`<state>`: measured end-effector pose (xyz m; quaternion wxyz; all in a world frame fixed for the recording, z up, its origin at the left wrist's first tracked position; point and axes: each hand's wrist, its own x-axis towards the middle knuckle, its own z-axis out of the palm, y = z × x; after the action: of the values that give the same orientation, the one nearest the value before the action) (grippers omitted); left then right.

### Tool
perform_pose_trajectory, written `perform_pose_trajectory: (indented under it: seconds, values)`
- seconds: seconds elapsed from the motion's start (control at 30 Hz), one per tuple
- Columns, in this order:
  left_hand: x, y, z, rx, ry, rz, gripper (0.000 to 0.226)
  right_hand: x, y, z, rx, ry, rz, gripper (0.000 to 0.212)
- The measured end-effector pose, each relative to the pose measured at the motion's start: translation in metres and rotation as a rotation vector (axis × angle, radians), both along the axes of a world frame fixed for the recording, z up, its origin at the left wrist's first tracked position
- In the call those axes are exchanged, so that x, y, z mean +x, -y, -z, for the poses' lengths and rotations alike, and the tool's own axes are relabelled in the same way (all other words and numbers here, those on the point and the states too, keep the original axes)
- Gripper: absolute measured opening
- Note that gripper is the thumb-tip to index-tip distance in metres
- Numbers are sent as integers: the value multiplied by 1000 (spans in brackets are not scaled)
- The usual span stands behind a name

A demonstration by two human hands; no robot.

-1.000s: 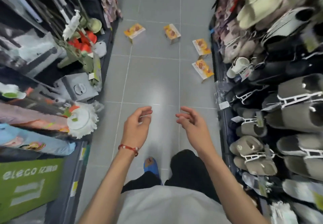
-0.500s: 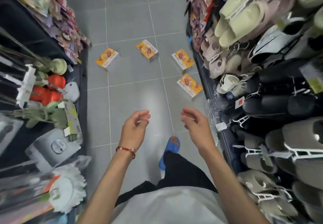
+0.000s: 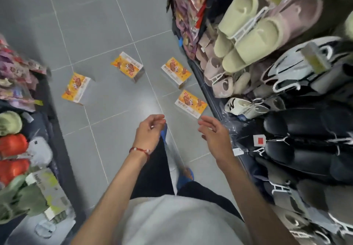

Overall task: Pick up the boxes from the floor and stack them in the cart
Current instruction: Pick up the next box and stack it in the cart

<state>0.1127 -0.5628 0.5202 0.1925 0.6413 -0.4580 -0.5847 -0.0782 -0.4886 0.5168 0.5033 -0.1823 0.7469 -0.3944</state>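
Nearest box (image 3: 191, 103): it lay flat on the grey floor (image 3: 114, 24), printed face up, close against the foot of the slipper rack (image 3: 248, 34). We took it as our landmark.
Way from the fingers: the nearest box lay just ahead of our right hand (image 3: 214, 135) and below it, slightly to the left of the fingertips. Its near corner almost met them in the view, though we judged there was a drop between.
Long axis: it ran slantwise, the far end toward mid-aisle and the near end toward the rack.
Nearer hand: the right. Our left hand (image 3: 150, 131) hung on the aisle side of the nearest box, farther off.
Right fingers (image 3: 207, 122): loosely curled and parted, holding nothing and touching nothing.
Left fingers (image 3: 156, 118): loosely curled, thumb near forefinger, with nothing between them.
Other boxes: the second box (image 3: 176, 71) lay just beyond the nearest box. The third box (image 3: 128, 66) lay beyond it and to the left. The fourth box (image 3: 76, 88) lay well to its left.
Cart: not in view.
Coming move, as we judged: we would bend and take the nearest box across its short sides with the right hand.
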Motion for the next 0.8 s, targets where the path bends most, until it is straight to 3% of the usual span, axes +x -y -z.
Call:
perform_pose_trajectory:
  seconds: [0.37, 0.57, 0.8]
  values:
    - [-49, 168, 126, 310, 73, 340, 26, -25, 131, 110, 128, 0, 289, 25]
    - [-72, 206, 256, 443, 119, 286, 21, -48, 153, 239, 258, -49, 337, 28]
    - [-88, 206, 427, 473, 204, 224, 32, -66, 163, 404, 376, -34, 362, 26]
